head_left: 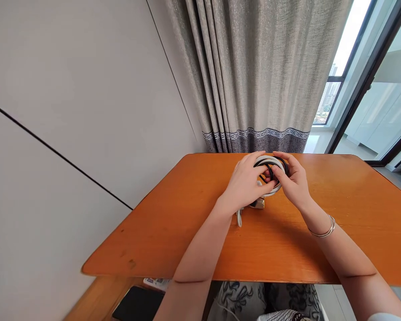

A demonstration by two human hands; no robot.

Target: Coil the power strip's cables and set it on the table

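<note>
A coil of white and black cables (269,159) is held up above the wooden table (173,214) in both hands. My left hand (249,178) grips the coil from its left side, thumb and fingers bent around the loops. On the other side my right hand (292,178) has its thumb on the front of the loops and its fingers behind them. Below the coil hang a white cable loop (239,218) and a small gold-coloured block, perhaps a connector (259,203). My left hand hides part of these lower pieces.
A grey curtain (263,76) hangs behind the table's far edge, and a pale wall (70,111) runs along the left. A dark-framed glass door (370,84) stands at right. Below the near edge lies a black flat object (137,305).
</note>
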